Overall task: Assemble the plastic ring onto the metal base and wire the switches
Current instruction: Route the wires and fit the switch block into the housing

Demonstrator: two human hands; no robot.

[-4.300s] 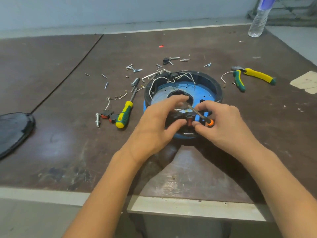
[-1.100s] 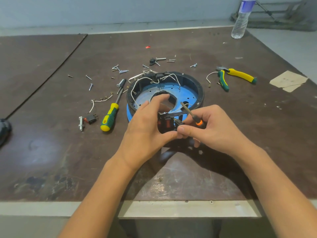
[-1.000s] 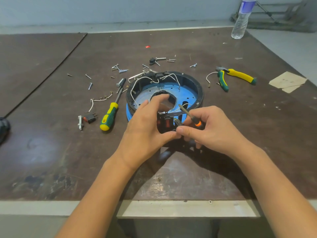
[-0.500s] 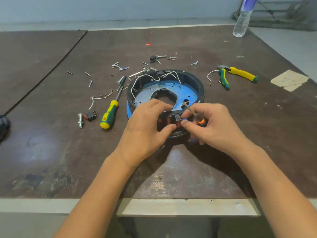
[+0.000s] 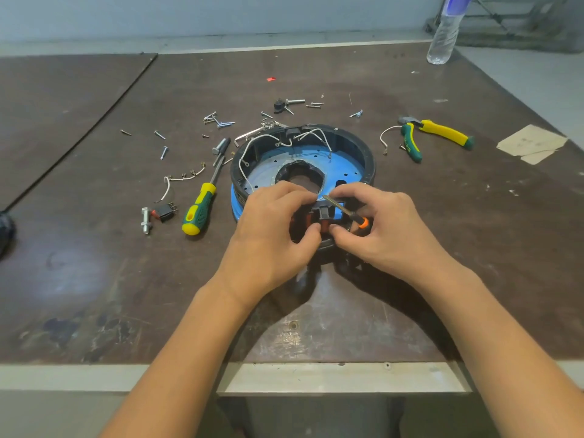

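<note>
The black plastic ring (image 5: 363, 153) sits on the blue metal base (image 5: 341, 165) at the table's middle, with white wires (image 5: 252, 150) looped along its far inner wall. Red switches (image 5: 308, 220) sit in the ring's near wall. My left hand (image 5: 271, 229) grips that near wall, fingers over the rim and thumb beside the switches. My right hand (image 5: 379, 229) pinches the wall from the right and also holds a small orange-tipped screwdriver (image 5: 344, 211), its shaft lying across the rim. The ring's near edge is hidden under both hands.
A yellow-green screwdriver (image 5: 202, 203) and a loose switch with a bolt (image 5: 159, 214) lie to the left. Screws and short wires (image 5: 218, 120) are scattered behind. Yellow-green pliers (image 5: 429, 135) lie right, paper scraps (image 5: 531, 143) beyond, a water bottle (image 5: 444, 33) at the far right corner.
The ring and base, lifted and tilted toward me a second ago, lie flatter on the table now. Both hands kept their hold at the switches.
</note>
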